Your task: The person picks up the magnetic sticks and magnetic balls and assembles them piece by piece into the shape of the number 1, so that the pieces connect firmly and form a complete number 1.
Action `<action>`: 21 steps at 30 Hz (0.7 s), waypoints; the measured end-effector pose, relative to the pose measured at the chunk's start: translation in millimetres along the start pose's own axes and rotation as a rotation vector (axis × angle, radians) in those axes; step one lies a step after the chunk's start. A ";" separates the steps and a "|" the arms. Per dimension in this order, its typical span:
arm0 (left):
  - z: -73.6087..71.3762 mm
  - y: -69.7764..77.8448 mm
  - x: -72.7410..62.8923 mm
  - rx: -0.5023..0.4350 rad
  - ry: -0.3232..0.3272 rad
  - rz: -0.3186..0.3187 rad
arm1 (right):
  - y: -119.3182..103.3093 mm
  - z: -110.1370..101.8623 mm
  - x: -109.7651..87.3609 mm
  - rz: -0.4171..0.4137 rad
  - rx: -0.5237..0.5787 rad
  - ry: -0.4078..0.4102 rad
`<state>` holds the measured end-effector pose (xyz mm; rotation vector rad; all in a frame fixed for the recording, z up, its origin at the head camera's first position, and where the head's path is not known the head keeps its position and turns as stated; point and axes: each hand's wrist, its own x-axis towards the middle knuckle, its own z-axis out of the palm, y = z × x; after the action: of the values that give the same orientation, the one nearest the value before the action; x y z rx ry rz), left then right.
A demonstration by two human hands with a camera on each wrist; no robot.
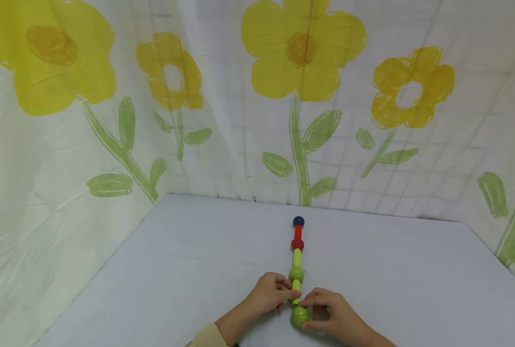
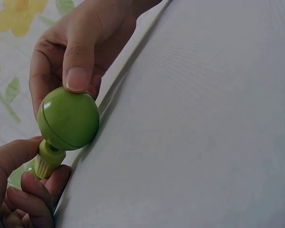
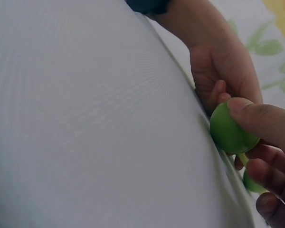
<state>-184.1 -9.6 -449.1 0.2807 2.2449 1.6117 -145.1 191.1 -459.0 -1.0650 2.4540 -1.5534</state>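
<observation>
A row of balls and rods lies on the table. At its near end, my left hand (image 1: 269, 293) pinches a yellow-green rod (image 2: 48, 162) between thumb and fingers. My right hand (image 1: 336, 315) grips a glossy green ball (image 2: 70, 118), thumb on one side and fingers on the other. The ball sits right at the rod's near end; whether the two are joined cannot be told. Farther along come another green ball (image 1: 296, 273), a yellow-green rod (image 1: 297, 258), a red ball (image 1: 297, 244), a red rod (image 1: 298, 232) and a dark blue ball (image 1: 298, 221).
The white tabletop (image 1: 175, 250) extends on both sides of the row. Behind it hangs a pale curtain (image 1: 223, 144) printed with yellow flowers, meeting the table's back edge.
</observation>
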 end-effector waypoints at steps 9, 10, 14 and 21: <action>-0.2 -0.7 1.8 0.022 -0.003 -0.022 | 0.1 5.4 0.8 -0.047 -0.052 0.018; -0.2 -1.0 2.1 0.024 -0.004 -0.023 | 0.1 5.9 1.0 -0.051 -0.060 0.021; -0.7 -1.4 2.6 0.032 -0.008 -0.027 | 0.6 6.9 1.7 -0.049 -0.070 0.025; -0.7 -0.8 2.1 0.027 -0.011 -0.021 | 1.7 8.3 2.0 -0.052 -0.067 0.028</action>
<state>-186.2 -9.7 -450.1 0.2717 2.2555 1.5668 -144.3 183.9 -463.9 -1.1343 2.5342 -1.5206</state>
